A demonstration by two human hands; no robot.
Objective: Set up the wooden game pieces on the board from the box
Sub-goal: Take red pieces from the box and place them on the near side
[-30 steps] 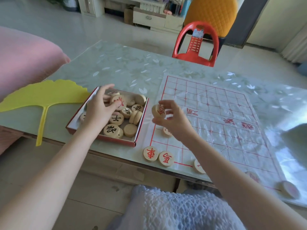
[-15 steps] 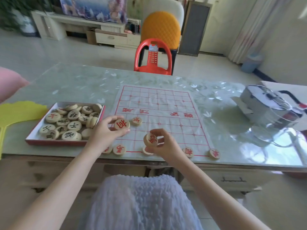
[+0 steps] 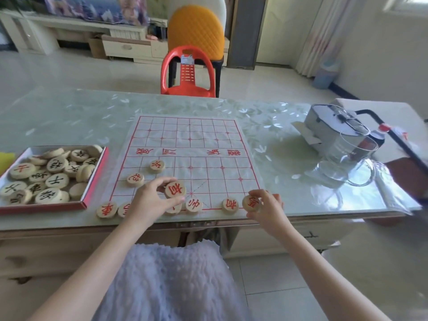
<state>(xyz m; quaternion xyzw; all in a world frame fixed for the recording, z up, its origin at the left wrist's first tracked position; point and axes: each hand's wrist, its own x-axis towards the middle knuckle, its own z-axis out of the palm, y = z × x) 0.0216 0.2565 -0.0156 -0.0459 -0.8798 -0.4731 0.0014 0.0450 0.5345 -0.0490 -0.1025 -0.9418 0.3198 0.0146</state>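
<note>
Sunlit living room with pale floor tiles, seen from the head of a seated person. A long counter under a clear floral cover runs across the view.

Flat on the middle of the counter lies a white paper board printed with a red grid and red characters. Just beside it on the left sits a shallow red-edged box, heaped with round wooden pieces. Most are marked in black.

The left grip is clamped on a red-marked disc, pinched between thumb and fingertips. The disc is tilted face-up over the board's near middle.

The right grip is clamped the same way on a second red-marked disc, low at the board's near right corner. Whether this one touches the board cannot be told.

Five more red-marked discs sit in a row along the board's near edge, two of them partly hidden by the left hand and wrist. Two others lie further up on the left side, apart from each other.

On the counter's right end stand a grey appliance and, nearer, a clear glass jug. A red plastic chair faces the counter's far side, with an orange padded chair behind it. Pale lilac textured fabric covers the person's lap.
</note>
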